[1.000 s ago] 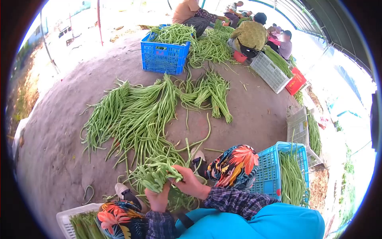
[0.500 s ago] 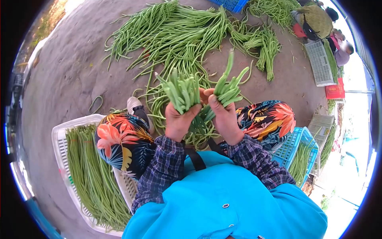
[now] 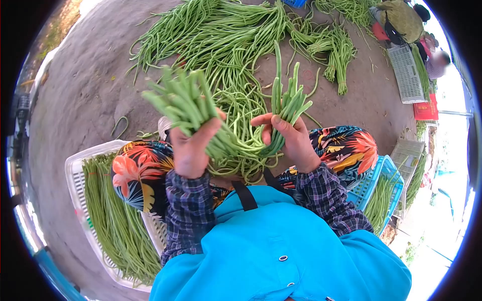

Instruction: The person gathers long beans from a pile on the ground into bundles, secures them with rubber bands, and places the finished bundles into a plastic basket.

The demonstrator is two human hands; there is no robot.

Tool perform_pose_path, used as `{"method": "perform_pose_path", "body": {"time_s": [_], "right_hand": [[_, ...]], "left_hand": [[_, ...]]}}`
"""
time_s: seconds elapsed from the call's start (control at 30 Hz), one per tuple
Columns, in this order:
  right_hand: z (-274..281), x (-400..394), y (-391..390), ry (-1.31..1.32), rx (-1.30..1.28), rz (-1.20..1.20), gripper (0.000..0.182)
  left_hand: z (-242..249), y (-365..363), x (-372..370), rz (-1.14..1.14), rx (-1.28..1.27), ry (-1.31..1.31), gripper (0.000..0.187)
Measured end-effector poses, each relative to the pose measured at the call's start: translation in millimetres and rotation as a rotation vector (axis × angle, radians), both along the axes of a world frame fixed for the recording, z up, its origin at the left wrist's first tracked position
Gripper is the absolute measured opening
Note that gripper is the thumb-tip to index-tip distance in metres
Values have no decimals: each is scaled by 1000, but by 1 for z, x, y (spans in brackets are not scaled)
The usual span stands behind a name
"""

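My left hand is closed around a thick bunch of green long beans, their ends fanning out above the fist, slightly blurred. In my right hand is a thinner bunch of long beans, gripped near the thumb, with the index finger stretched toward the left. Several ends stick up at uneven heights. Below, the lengths of both bunches hang between my knees, over loose long beans on the ground. Part of the right fingers is hidden behind the beans.
A big heap of long beans lies ahead on the ground, with a smaller bundle to its right. A white crate of beans stands at my left, a blue crate at my right. Another person sits far right near crates.
My left hand has moved left with its bunch, which now tilts leftward. My right hand has shifted slightly right and down, and its beans stand more upright. The hands are farther apart.
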State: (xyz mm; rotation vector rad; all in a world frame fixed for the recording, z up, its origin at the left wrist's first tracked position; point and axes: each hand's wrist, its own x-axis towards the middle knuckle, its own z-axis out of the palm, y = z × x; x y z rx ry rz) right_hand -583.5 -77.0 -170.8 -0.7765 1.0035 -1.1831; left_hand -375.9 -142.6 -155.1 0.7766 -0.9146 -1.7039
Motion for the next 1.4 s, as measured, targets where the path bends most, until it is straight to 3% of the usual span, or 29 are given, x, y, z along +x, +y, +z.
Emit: {"method": "perform_pose_path", "body": {"time_s": [0.17, 0.47, 0.63, 0.73, 0.9, 1.1, 1.4], "right_hand": [[4, 18, 6, 31, -23, -137, 24], [-1, 26, 5, 321, -10, -133, 21], [-2, 27, 6, 347, 5, -112, 20], [-3, 24, 9, 333, 27, -168, 19], [-4, 15, 16, 329, 152, -102, 18], [-8, 16, 17, 363, 124, -27, 13], [-15, 13, 17, 352, 128, 83, 17]], "left_hand": [[-31, 15, -34, -138, 151, 90, 15], [-28, 20, -44, -120, 70, 164, 17], [-29, 19, -45, -108, 105, 103, 18], [-31, 15, -38, 39, 134, 31, 21], [-35, 6, -34, 91, 162, 44, 21], [-44, 9, -34, -23, 220, 210, 21], [-38, 12, -33, -151, 237, 209, 27]]}}
